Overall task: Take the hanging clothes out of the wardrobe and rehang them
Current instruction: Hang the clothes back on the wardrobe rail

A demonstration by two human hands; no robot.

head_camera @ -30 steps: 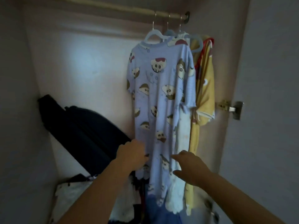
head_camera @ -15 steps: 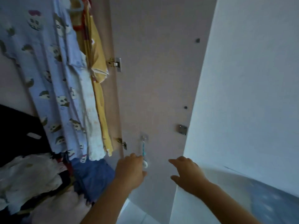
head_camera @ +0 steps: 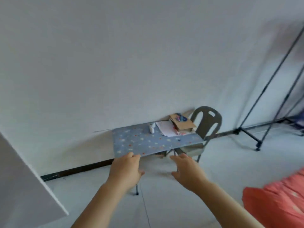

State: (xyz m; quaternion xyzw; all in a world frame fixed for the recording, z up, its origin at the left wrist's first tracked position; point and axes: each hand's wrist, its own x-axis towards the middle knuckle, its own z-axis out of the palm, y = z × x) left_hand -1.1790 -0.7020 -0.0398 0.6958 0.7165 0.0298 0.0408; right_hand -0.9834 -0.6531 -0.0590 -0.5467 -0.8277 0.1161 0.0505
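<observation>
L grip (head_camera: 125,171), R grip (head_camera: 187,172) slack, table (head_camera: 139,143) beyond

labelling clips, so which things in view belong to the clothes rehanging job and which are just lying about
Job: left hand and right hand, both empty; black rack, probably for rehanging. No hanging clothes in view.

Lying about: starry table, grey chair, cardboard box, papers, coral fabric.
</observation>
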